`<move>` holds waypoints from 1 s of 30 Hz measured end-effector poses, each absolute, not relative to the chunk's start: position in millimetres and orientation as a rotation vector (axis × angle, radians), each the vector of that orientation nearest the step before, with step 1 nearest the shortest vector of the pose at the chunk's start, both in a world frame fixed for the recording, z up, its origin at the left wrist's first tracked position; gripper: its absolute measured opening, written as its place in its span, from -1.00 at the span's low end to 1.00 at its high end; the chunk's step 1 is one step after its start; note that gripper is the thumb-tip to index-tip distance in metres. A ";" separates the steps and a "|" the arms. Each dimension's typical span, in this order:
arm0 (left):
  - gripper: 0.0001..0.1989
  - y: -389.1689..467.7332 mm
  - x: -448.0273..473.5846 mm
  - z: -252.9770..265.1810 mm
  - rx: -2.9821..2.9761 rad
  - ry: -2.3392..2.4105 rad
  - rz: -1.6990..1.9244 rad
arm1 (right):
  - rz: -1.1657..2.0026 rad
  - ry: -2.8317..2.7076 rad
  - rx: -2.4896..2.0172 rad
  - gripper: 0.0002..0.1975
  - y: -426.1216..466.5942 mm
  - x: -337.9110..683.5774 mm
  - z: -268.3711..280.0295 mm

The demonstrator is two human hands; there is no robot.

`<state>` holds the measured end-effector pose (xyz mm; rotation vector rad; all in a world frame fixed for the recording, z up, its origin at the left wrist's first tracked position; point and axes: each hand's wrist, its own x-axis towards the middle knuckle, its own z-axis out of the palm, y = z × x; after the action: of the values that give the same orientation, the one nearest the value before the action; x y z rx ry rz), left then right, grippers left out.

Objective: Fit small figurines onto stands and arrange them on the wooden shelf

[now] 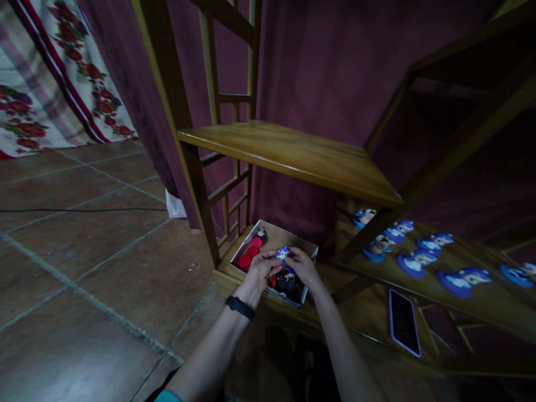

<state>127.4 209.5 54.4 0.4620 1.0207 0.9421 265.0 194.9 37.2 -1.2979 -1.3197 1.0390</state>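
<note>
Counted: two bare hands, left hand (263, 268) and right hand (303, 266); one small blue-and-white figurine (282, 253) held between them; one black wristband (240, 307). One shallow, white-edged cardboard box (288, 235); inside, at least three round red discs (243, 261), plus dark figurines (288, 281) too jumbled to count. Outside it, seven blue-based figurines (460, 283) and one lilac-rimmed, rectangular black phone (404, 324).

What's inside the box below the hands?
In the box: red round pieces on the left, a dark-based figurine near the far-left corner, dark pieces near front right. Left hand, right hand and the blue-and-white figurine they hold cover the middle; contents beneath aren't visible.
</note>
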 end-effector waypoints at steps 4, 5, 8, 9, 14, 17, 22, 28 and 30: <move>-0.73 208.8 128.9 53.6 0.464 1.031 0.944 | 1.024 -1.304 -1.308 -0.81 194.1 265.1 37.7; -0.73 208.7 129.4 53.4 0.463 1.029 0.944 | 1.022 -1.309 -1.309 -0.81 194.4 265.3 36.9; -0.76 209.1 130.1 53.3 0.439 1.010 0.941 | 1.008 -1.307 -1.333 -0.82 195.4 265.8 34.3; -0.77 209.3 130.0 53.5 0.427 0.998 0.935 | 1.006 -1.301 -1.346 -0.82 195.6 266.0 33.8; -0.85 211.5 128.2 55.0 0.383 0.929 0.910 | 1.015 -1.276 -1.366 -0.79 195.1 266.5 34.2; -0.87 212.4 128.0 54.5 0.387 0.937 0.920 | 1.019 -1.255 -1.359 -0.80 194.3 265.7 34.8; -0.87 212.7 129.1 51.8 0.388 0.999 0.937 | 1.024 -1.245 -1.340 -0.82 195.1 263.8 34.6; -0.87 213.8 127.8 50.4 0.352 0.949 0.926 | 1.049 -1.248 -1.318 -0.78 196.9 266.1 29.2; -0.86 214.2 127.4 50.2 0.328 0.946 0.934 | 1.018 -1.217 -1.327 -0.78 197.3 267.1 25.6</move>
<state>127.4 214.2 50.2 0.3284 0.9458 0.9339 267.1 197.3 25.6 -1.3266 -1.2172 1.0178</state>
